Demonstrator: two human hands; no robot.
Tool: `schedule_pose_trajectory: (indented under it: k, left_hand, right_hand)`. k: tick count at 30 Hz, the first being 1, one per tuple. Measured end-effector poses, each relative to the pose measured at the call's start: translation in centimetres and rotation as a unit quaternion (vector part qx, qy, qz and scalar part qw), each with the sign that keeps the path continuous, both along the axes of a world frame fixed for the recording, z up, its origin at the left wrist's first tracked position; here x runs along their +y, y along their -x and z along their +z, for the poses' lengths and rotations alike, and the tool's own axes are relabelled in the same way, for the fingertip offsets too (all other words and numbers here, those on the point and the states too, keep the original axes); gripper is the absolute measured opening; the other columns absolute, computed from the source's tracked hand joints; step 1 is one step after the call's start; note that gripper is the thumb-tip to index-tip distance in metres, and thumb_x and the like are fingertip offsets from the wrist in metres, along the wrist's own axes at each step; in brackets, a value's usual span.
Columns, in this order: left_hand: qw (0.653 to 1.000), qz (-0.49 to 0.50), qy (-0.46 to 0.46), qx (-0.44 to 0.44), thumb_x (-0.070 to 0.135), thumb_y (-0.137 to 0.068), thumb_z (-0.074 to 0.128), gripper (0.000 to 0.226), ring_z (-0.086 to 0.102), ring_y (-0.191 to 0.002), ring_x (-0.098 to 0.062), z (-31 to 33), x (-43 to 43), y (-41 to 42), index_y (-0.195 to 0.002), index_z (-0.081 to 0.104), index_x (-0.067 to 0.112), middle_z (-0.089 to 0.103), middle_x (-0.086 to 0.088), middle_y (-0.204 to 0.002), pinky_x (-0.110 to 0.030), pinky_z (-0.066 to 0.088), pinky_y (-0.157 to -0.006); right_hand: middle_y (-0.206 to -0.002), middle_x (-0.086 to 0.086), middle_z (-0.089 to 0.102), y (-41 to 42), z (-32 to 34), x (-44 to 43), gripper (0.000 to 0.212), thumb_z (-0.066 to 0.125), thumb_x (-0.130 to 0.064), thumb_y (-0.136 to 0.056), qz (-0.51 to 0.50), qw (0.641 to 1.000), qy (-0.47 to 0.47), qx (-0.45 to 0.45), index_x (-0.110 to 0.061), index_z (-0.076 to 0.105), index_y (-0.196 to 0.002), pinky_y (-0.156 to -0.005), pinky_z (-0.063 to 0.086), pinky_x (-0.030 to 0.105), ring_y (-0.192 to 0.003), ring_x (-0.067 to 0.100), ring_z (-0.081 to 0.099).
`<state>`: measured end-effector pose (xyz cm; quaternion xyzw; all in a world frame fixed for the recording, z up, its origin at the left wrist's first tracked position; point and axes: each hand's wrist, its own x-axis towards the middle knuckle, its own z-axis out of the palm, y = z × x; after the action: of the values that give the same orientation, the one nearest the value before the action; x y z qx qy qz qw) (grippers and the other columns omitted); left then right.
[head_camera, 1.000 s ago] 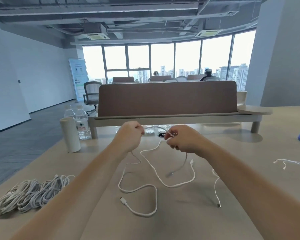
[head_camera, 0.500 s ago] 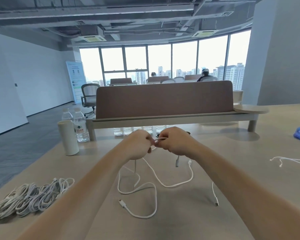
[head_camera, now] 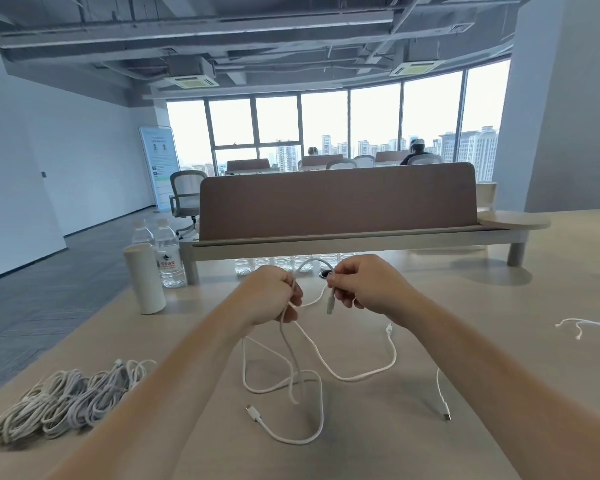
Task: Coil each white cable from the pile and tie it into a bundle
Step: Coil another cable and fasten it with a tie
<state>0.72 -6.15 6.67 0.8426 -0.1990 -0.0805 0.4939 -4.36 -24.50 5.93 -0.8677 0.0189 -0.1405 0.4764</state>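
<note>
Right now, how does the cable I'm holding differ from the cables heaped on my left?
The held cable is loose, trailing uncoiled; the heaped cables are wound bundles. Your left hand and right hand grip the held cable; the heaped cables lie untouched. Both are white.

2 bare forearms (head_camera: 187, 393); left hand (head_camera: 271, 296), right hand (head_camera: 368, 289) bare.

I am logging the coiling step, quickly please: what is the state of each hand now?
Left hand: fingers curled round the white cable.
Right hand: pinches the same cable near its plug.
</note>
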Motion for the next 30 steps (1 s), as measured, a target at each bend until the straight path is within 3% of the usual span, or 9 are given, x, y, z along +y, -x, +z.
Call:
schedule_pose_trajectory:
  k: [3, 9, 12, 15, 17, 20, 24, 27, 30]
  left_hand:
    - [0.998, -0.003, 0.052, 0.048, -0.004, -0.096, 0.042, 0.021, 0.073, -0.074, -0.031, -0.3, -0.7, 0.0, -0.093, 0.062, -0.004, 0.068, -0.022, -0.099, -0.047, 0.059, -0.083]
    - [0.984, -0.029, 0.136, 0.114, 0.004, -0.102, 0.036, 0.03, 0.073, -0.086, -0.03, -1.3, -1.5, 0.4, -0.115, 0.061, -0.004, 0.073, -0.023, -0.104, -0.042, 0.059, -0.083]
    - [0.97, -0.043, 0.189, 0.148, 0.001, -0.102, 0.034, 0.03, 0.069, -0.073, -0.033, -1.1, -1.7, 0.9, -0.112, 0.061, -0.008, 0.071, -0.021, -0.085, -0.041, 0.059, -0.076]
    - [0.965, -0.014, 0.208, 0.157, 0.002, -0.103, 0.036, 0.027, 0.053, -0.054, -0.022, -1.3, -1.7, 0.9, -0.108, 0.063, -0.003, 0.058, -0.011, -0.065, -0.035, 0.06, -0.061]
    - [0.959, -0.003, 0.231, 0.162, 0.004, -0.103, 0.038, 0.028, 0.047, -0.05, -0.017, -1.3, -1.6, 0.7, -0.107, 0.065, -0.002, 0.051, -0.006, -0.063, -0.032, 0.057, -0.055]
    - [0.938, 0.009, 0.297, 0.178, 0.004, -0.103, 0.041, 0.023, 0.044, -0.049, -0.015, -1.0, -1.0, -0.2, -0.098, 0.063, 0.0, 0.048, -0.005, -0.062, -0.03, 0.054, -0.052]
    - [0.926, 0.018, 0.335, 0.172, 0.003, -0.106, 0.035, 0.024, 0.045, -0.049, -0.014, -0.6, -0.4, -1.1, -0.097, 0.058, 0.0, 0.046, -0.004, -0.062, -0.029, 0.057, -0.052]
    - [0.933, 0.036, 0.325, 0.153, 0.003, -0.107, 0.033, 0.027, 0.047, -0.051, -0.016, -0.3, 0.1, -1.3, -0.094, 0.056, -0.001, 0.047, -0.005, -0.064, -0.034, 0.062, -0.058]
    - [0.956, 0.05, 0.267, 0.112, 0.003, -0.107, 0.035, 0.027, 0.059, -0.054, -0.022, -0.2, 1.0, -1.6, -0.094, 0.057, -0.003, 0.054, -0.009, -0.07, -0.04, 0.063, -0.068]
  right_hand:
    - [-0.066, 0.005, 0.072, -0.2, 0.4, 1.1, 0.03, 0.057, -0.021, -0.099, -0.009, 1.0, -0.01, -0.011, 0.0, 0.071, -0.081, -0.055, 0.042, 0.027, -0.052, 0.015, 0.056]
    - [-0.068, 0.006, 0.074, -0.5, 0.4, 2.0, 0.022, 0.058, -0.014, -0.094, -0.012, 0.998, -0.055, -0.032, 0.001, 0.069, -0.082, -0.052, 0.042, 0.026, -0.05, 0.015, 0.057]
    - [-0.058, -0.007, 0.066, -0.6, 0.4, 2.0, 0.018, 0.065, -0.019, -0.091, -0.053, 0.996, 0.036, -0.055, -0.011, 0.07, -0.075, -0.052, 0.04, 0.024, -0.051, 0.011, 0.051]
    - [-0.061, -0.006, 0.059, -0.4, 0.4, 2.0, 0.02, 0.07, -0.029, -0.091, -0.058, 0.995, 0.057, -0.063, -0.021, 0.072, -0.072, -0.053, 0.037, 0.025, -0.055, 0.011, 0.047]
    - [-0.063, -0.005, 0.064, -0.2, 0.2, 2.3, 0.026, 0.067, -0.038, -0.094, -0.046, 0.997, 0.053, -0.039, -0.02, 0.071, -0.075, -0.057, 0.043, 0.024, -0.056, 0.01, 0.055]
    - [-0.08, 0.01, 0.076, 0.0, -0.8, 3.1, 0.043, 0.059, -0.042, -0.098, 0.025, 0.998, -0.022, 0.06, -0.002, 0.071, -0.089, -0.077, 0.06, 0.034, -0.077, 0.024, 0.074]
    - [-0.093, 0.018, 0.076, 0.9, -1.7, 3.0, 0.038, 0.059, -0.036, -0.1, 0.175, 0.966, -0.09, 0.167, 0.002, 0.066, -0.101, -0.092, 0.056, 0.041, -0.092, 0.031, 0.074]
    - [-0.078, 0.013, 0.072, 0.9, -2.1, 2.4, 0.017, 0.062, -0.016, -0.097, 0.217, 0.96, -0.057, 0.166, -0.001, 0.069, -0.096, -0.092, 0.055, 0.043, -0.08, 0.028, 0.07]
    - [-0.058, 0.002, 0.052, 0.4, -2.2, 1.9, 0.017, 0.06, -0.012, -0.098, 0.167, 0.973, -0.096, 0.129, -0.003, 0.073, -0.091, -0.072, 0.059, 0.034, -0.057, 0.018, 0.052]
